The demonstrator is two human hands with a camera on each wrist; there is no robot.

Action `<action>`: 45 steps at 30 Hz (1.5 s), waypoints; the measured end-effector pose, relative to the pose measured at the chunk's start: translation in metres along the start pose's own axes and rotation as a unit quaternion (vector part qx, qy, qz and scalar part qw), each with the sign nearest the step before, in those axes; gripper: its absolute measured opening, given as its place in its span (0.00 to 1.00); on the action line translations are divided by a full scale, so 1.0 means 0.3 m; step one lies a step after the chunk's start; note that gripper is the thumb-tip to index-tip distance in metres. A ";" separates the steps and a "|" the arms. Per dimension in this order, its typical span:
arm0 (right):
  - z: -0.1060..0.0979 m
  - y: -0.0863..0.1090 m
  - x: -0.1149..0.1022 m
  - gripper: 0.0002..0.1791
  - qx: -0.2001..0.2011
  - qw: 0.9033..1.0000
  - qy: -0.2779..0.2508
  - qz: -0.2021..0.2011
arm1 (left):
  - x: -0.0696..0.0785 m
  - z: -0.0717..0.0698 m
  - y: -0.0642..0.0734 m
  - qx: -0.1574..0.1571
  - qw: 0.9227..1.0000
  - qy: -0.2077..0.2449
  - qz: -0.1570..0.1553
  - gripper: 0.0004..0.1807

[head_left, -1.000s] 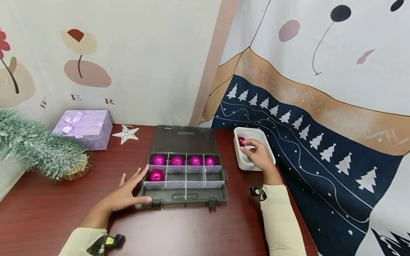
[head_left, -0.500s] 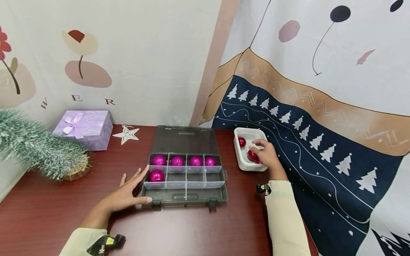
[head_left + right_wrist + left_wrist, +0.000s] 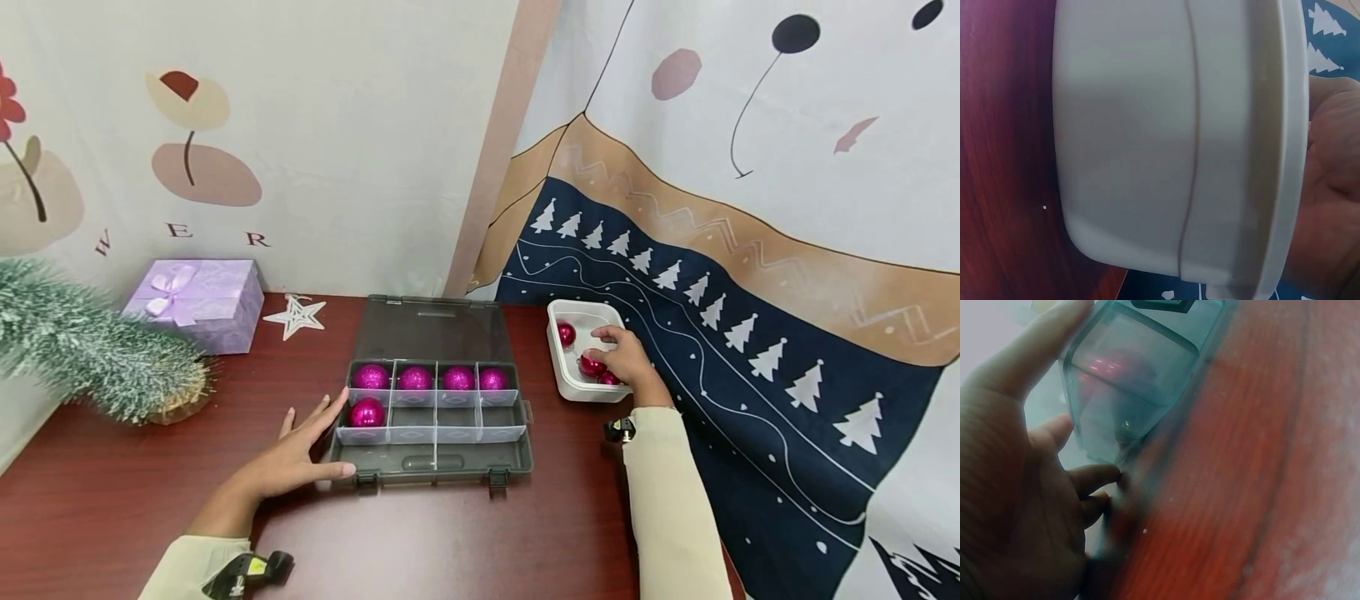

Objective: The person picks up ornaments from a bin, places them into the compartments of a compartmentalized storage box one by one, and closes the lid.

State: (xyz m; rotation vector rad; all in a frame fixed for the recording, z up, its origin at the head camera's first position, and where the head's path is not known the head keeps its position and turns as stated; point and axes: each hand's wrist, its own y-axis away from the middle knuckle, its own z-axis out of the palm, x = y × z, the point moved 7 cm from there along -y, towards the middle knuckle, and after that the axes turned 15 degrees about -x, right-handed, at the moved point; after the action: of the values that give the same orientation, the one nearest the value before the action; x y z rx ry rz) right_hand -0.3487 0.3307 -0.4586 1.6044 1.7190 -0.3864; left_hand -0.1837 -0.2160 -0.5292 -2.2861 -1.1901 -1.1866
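In the head view, my left hand [image 3: 296, 454] lies with spread, extended fingers along the left side of a grey transparent compartment box [image 3: 433, 473]. Four glittery magenta balls would make its back row; one of them is this glitter ball [image 3: 371, 377]. A shiny magenta bauble [image 3: 367, 412] sits in the second row's leftmost compartment. My right hand [image 3: 626, 362] reaches into a white plastic tub [image 3: 562, 379], thumb against a shiny red bauble [image 3: 592, 365]. Whether the fingers grip it is hidden. Other red baubles [image 3: 566, 334] lie in the tub. The right wrist view shows mostly the tub's outer wall [image 3: 1129, 137].
The box's lid [image 3: 431, 329] is folded back towards the wall. A white star [image 3: 296, 317], a purple gift box [image 3: 202, 300] and a small frosted tree [image 3: 97, 350] stand at the back left. A patterned cloth [image 3: 675, 333] hangs close beside the tub.
My right hand has moved from the bauble at the tub's far left towards the nearer right bauble, then barely shifted. My left hand has stayed at the box.
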 end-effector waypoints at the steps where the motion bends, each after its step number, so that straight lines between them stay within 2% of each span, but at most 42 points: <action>1: 0.000 -0.004 0.003 0.27 -0.004 1.000 0.001 0.003 | 0.001 0.000 -0.001 0.000 1.000 0.000 0.001 0.64; 8: 0.009 -0.026 0.024 0.29 -0.034 0.999 0.011 0.027 | -0.002 -0.003 -0.001 0.002 1.000 -0.003 0.002 0.65; 15: 0.028 -0.043 0.039 0.31 -0.064 0.997 0.020 0.031 | -0.003 -0.004 0.001 0.003 1.000 -0.006 -0.001 0.65; 21: 0.040 -0.042 0.045 0.28 -0.077 0.996 0.036 0.039 | -0.004 -0.003 0.000 0.000 1.000 0.000 -0.002 0.65; 32: 0.037 -0.038 0.026 0.24 -0.069 0.996 0.049 0.011 | -0.001 0.000 0.002 -0.007 1.000 0.005 -0.018 0.65; 45: 0.017 0.012 -0.014 0.26 -0.046 0.999 -0.006 -0.019 | -0.003 0.000 0.001 -0.004 1.000 0.010 -0.007 0.65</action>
State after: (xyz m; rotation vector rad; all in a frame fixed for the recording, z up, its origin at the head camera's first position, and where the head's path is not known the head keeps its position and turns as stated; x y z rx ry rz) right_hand -0.3439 0.3248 -0.4582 1.5020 1.7359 -0.3299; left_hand -0.1838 -0.2167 -0.5300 -2.2698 -1.1967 -1.2193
